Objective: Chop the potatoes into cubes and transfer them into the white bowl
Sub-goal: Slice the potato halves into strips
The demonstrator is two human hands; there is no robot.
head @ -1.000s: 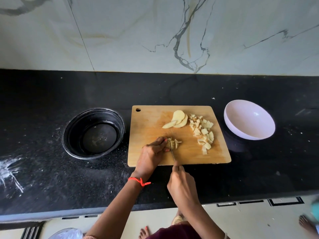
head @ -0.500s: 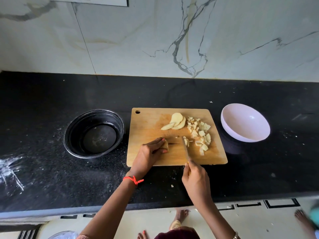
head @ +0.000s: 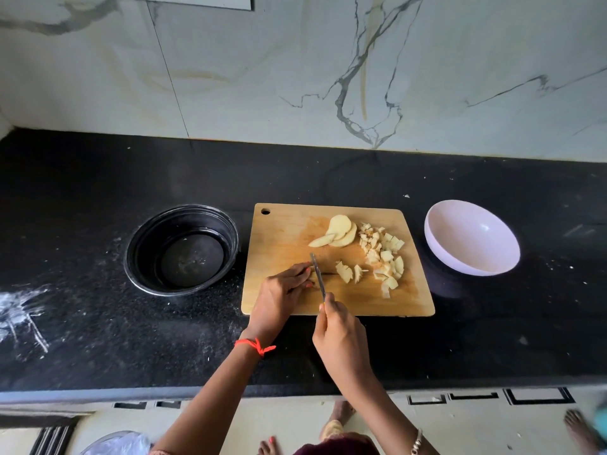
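**Black counter, blade at the fingertips**

Black stone counter (head: 98, 323) under a veined marble wall (head: 262, 77), and all the action is on the wooden cutting board (head: 282, 238). The left hand (head: 279, 297) has its fingers curled down onto the board, pinning a potato piece that the fingertips almost wholly hide. The right hand (head: 341, 339) is wrapped round the handle of the knife (head: 318, 274), with the blade pointing away and lying right against those left fingertips.

Fresh-cut bits (head: 345, 272) lie just right of the blade. A heap of cubes (head: 382, 254) sits beyond them toward the board's right side, and a few uncut slices (head: 338, 229) fan out near the far edge. The white bowl (head: 443, 244) stands off the board to the right with no potato in it yet. A black bowl (head: 147, 244) stands to the left.

My read: cut potato is firm but wet, slick and light, so a small stub will want to skate. It is best pinned from above with tucked fingertips. The cubes are better gathered by the handful or swept along on the blade than pinched one by one.
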